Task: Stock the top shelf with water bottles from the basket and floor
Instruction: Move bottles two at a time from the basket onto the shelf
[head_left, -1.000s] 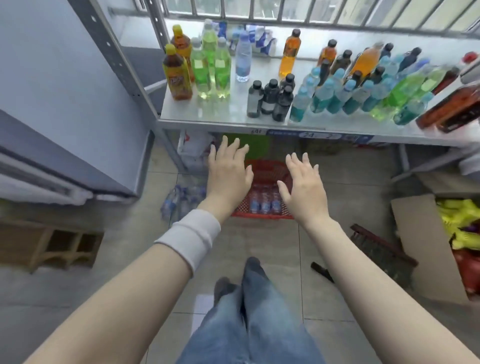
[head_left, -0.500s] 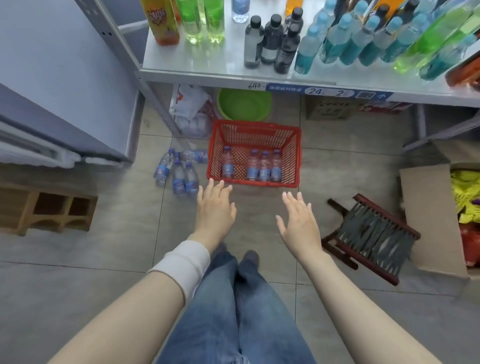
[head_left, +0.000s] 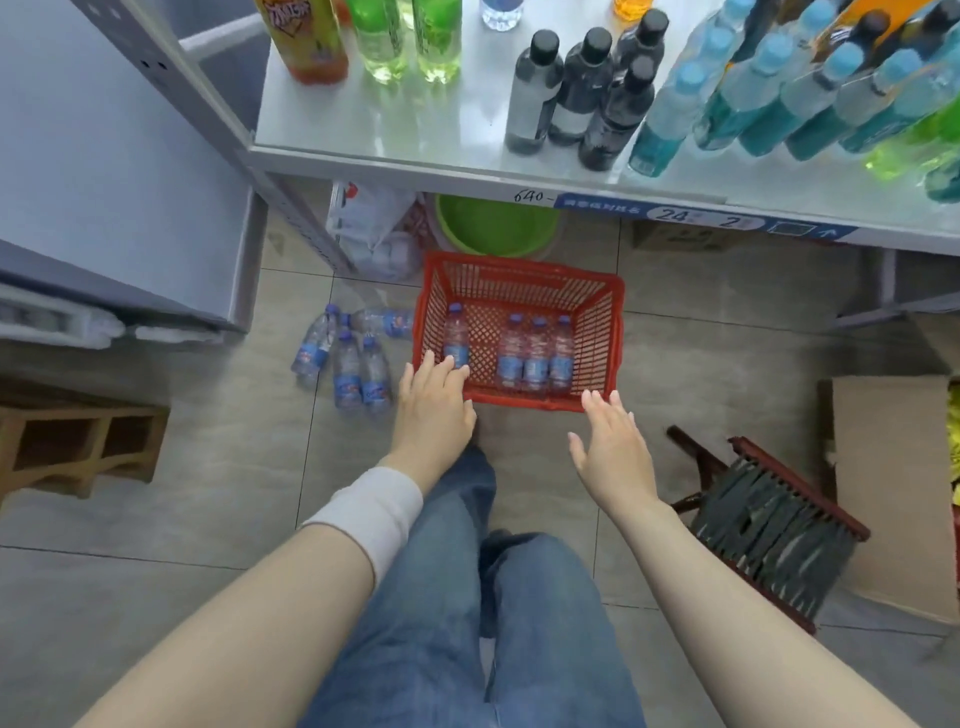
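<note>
A red mesh basket (head_left: 602, 332) stands on the tiled floor below the shelf. Inside it lie several small water bottles with blue labels: one at the left (head_left: 456, 338) and three side by side (head_left: 535, 353). More of the same water bottles (head_left: 348, 358) lie loose on the floor left of the basket. My left hand (head_left: 434, 402) is open over the basket's near left corner, fingertips close to the single bottle. My right hand (head_left: 610, 441) is open and empty, just in front of the basket's near right corner. The white shelf (head_left: 441, 130) above holds many drink bottles.
A green basin (head_left: 493, 228) and a white plastic bag (head_left: 374, 234) sit under the shelf behind the basket. A small dark stool (head_left: 769, 519) and a cardboard box (head_left: 893, 483) are at the right. A wooden block (head_left: 78, 441) lies at the left. My legs in jeans are below.
The view has tilted down and closer to the floor. Both hands have dropped from shelf height toward the basket; the left now reaches its near left corner.
</note>
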